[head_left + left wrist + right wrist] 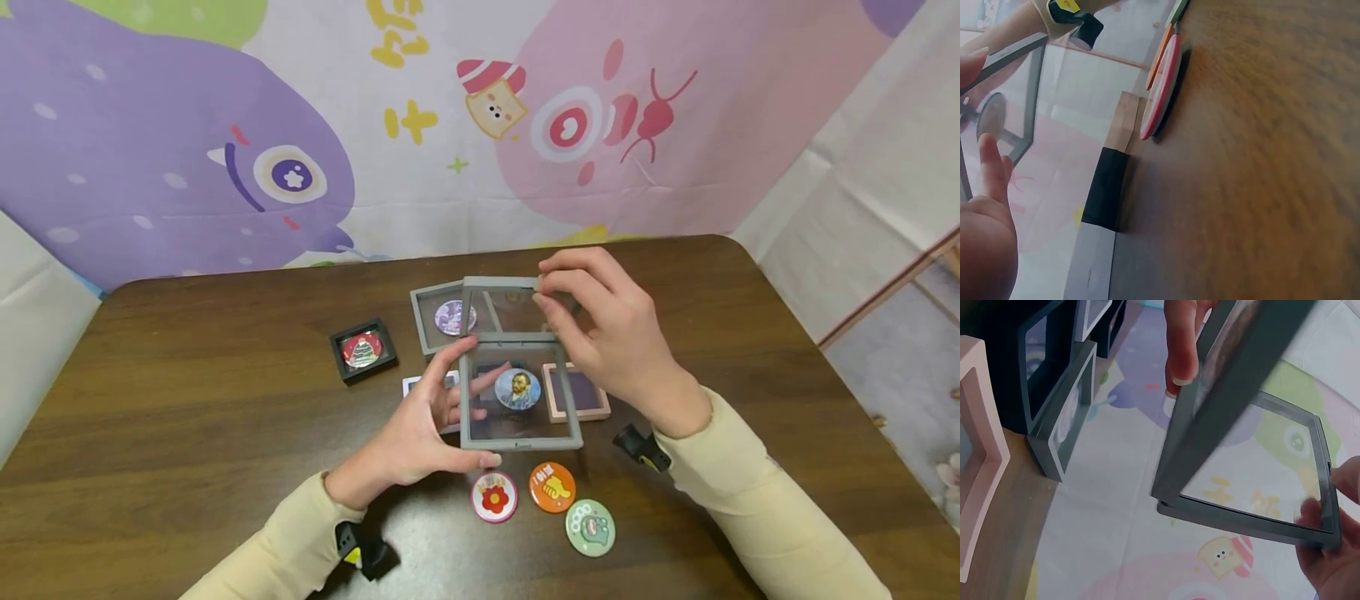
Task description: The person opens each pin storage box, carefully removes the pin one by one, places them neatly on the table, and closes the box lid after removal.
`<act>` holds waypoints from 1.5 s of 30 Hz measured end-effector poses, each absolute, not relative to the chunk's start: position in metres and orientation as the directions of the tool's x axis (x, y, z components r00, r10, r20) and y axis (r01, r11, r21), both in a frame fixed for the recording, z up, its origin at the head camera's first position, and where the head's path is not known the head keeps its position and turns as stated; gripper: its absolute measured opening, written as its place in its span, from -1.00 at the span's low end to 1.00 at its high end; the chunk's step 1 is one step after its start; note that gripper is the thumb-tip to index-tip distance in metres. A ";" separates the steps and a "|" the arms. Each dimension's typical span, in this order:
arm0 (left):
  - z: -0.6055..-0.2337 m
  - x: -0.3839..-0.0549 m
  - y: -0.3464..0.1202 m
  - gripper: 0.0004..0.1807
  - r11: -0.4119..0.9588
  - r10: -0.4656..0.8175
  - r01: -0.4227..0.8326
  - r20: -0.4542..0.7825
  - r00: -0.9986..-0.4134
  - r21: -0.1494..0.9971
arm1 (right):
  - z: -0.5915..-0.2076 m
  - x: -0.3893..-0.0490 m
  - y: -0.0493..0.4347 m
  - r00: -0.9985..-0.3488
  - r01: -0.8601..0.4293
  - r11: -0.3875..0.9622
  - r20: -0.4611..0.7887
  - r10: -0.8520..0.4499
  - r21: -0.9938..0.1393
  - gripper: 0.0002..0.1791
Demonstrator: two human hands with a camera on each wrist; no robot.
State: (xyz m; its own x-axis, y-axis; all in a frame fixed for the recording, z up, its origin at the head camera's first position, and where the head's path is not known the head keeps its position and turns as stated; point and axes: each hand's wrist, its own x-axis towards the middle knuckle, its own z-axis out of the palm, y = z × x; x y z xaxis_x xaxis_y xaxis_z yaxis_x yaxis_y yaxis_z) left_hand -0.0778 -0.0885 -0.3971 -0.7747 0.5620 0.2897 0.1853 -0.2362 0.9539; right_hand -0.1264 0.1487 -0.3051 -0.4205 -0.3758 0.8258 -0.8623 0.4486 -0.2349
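Note:
A grey display frame (521,445) with clear film stands unfolded at its hinge, held up over the table. On the film of its near half sits a round portrait badge (517,389). My left hand (412,437) grips this half from the left, thumb at the bottom edge and fingers around the side. One of its fingers reaches behind the film, close to the badge (992,115) in the left wrist view. My right hand (618,329) pinches the outer corner of the other half, the lid (1241,394), which is tilted up.
A red flower badge (494,497), an orange badge (552,487) and a green badge (590,527) lie near me. Behind are a small black frame (363,348), a grey frame (425,322), a pink frame (592,412), a partly hidden white frame (409,384) and a dark frame (1013,369).

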 end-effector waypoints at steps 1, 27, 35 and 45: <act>-0.397 -0.078 -0.089 0.26 -0.237 0.551 0.185 0.289 -0.783 0.954 | -0.305 -0.126 0.149 -0.422 -0.862 0.447 0.829 -0.367 -0.241 -0.89; -0.397 -0.080 -0.093 0.26 -0.267 0.497 0.137 0.258 -0.829 0.954 | -0.319 -0.113 0.144 -0.480 -0.870 0.394 0.329 -0.813 -0.296 -0.69; -0.399 -0.081 -0.094 0.24 -0.260 0.502 0.124 0.244 -0.830 0.958 | -0.320 -0.110 0.141 -0.498 -0.859 0.410 0.313 -0.809 -0.308 -0.70; -0.401 -0.087 -0.097 0.22 -0.277 0.469 0.169 0.287 -0.835 0.946 | -0.317 -0.109 0.142 -0.510 -0.856 0.405 0.395 -0.764 -0.321 -0.58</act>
State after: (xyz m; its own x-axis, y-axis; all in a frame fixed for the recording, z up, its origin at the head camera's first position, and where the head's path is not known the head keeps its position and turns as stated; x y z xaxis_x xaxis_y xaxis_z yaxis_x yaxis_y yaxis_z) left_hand -0.0868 -0.0972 -0.4012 -0.8354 0.4688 0.2868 0.1692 -0.2771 0.9458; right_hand -0.1091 0.1416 -0.3174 -0.5100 -0.7640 0.3951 -0.8559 0.4053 -0.3212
